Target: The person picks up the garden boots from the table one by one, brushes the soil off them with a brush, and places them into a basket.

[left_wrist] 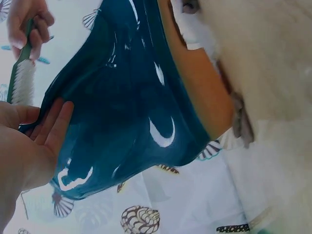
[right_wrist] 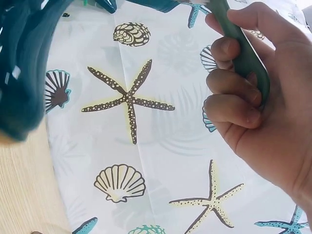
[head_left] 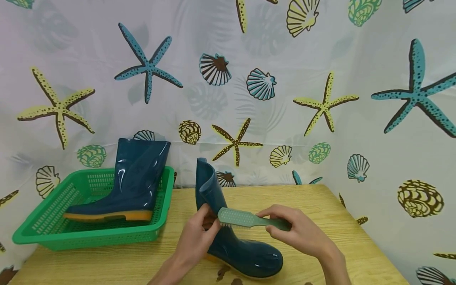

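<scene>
A dark blue rubber boot point(head_left: 246, 253) with an orange sole stands on the table, its toe toward the right and its shaft buckled at the top. My left hand point(head_left: 197, 233) pinches the shaft's edge; in the left wrist view its fingers point(left_wrist: 54, 124) lie along the glossy rubber. A green scrub brush point(head_left: 236, 218) is gripped by the handle in my right hand point(head_left: 299, 229). Its white bristles point(left_wrist: 23, 83) face down at the shaft, right beside my left fingertips. In the right wrist view, several fingers curl around the green handle point(right_wrist: 248, 63).
On the left, a green plastic basket point(head_left: 165, 198) holds a second blue boot point(head_left: 137, 178) with an orange sole. Brown clumps point(head_left: 223, 272) lie on the wooden table point(head_left: 285, 198) near its front. A sheet printed with starfish and shells point(head_left: 235, 103) hangs behind and at the sides.
</scene>
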Demonstrator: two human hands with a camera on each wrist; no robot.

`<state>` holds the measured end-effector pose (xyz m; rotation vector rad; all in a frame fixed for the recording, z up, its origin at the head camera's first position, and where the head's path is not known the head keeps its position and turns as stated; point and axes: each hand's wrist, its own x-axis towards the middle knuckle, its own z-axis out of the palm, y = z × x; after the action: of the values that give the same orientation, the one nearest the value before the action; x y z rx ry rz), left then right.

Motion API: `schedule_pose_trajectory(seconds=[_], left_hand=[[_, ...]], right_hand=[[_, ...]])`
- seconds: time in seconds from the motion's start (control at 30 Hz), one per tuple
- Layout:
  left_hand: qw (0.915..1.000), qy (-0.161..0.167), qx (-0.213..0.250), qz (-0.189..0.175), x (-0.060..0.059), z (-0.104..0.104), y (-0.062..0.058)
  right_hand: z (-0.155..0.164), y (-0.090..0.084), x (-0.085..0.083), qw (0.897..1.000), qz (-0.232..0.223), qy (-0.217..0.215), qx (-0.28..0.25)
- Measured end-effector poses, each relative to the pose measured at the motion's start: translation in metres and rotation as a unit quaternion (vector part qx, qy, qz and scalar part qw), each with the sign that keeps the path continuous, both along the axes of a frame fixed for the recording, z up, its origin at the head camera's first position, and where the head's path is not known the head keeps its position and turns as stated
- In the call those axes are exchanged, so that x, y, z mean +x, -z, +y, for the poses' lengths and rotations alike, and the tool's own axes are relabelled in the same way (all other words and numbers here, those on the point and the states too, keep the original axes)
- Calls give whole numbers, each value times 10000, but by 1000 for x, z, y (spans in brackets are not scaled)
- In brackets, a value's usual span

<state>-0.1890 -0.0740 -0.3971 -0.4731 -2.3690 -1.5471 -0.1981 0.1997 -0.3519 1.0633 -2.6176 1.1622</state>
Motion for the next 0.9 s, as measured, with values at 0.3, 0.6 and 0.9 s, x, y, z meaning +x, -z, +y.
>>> schedule_pose_trajectory(seconds=[0.3, 0.6, 0.9], left_hand=[[9978, -529, 268, 305, 2, -17, -18], [9951, -625, 375, 672, -2, -32, -27], [9946, -722, 79, 747, -7, -41, -25]], right_hand=[[-4, -1, 2, 9997, 219, -27, -45], [2, -2, 1, 9973, 636, -25, -356], [6, -3, 1, 9955, 835, -17, -442]])
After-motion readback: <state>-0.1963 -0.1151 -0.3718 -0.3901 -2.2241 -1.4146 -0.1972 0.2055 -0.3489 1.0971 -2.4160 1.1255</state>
